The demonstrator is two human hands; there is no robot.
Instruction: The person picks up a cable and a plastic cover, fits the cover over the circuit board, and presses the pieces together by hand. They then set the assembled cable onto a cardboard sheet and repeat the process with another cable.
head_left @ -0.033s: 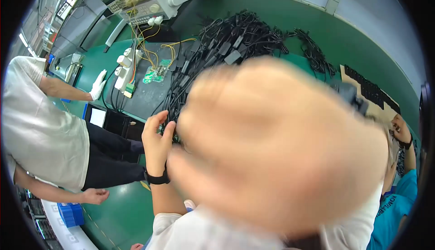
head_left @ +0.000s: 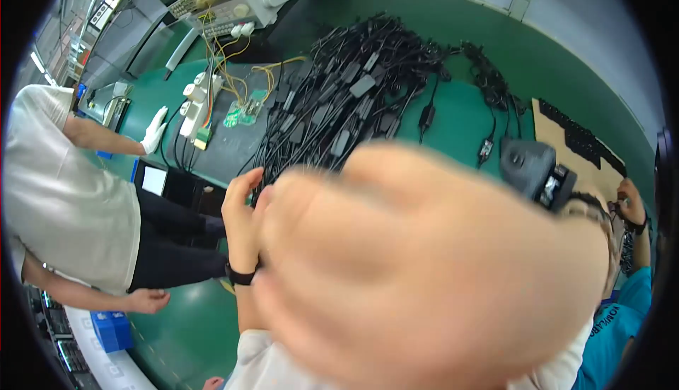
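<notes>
My right hand (head_left: 431, 263) fills the middle of the view, very close and smeared by motion. Its fingers are too blurred to show whether they hold anything. A dark boxy device (head_left: 527, 164) is strapped at that wrist. Partly behind it, my left hand (head_left: 239, 210) is raised at the near edge of the cable heap, a black band on its wrist. Its thumb and fingers are apart, with nothing visible between them. The heap of black cables (head_left: 346, 93) with small rectangular boxes along them spreads over the green table (head_left: 463, 114), its near part hidden by my right hand.
Bench instruments (head_left: 240, 12), a white power strip (head_left: 194, 107) and wired circuit boards (head_left: 244, 111) occupy the left side. A co-worker's gloved hand (head_left: 154, 132) rests there. At right, another person's hand (head_left: 631, 202) is by cardboard (head_left: 555, 135) with black parts.
My right hand has dropped lower in the view, uncovering more of the cable heap and the wrist device. My left hand stays nearly in place.
</notes>
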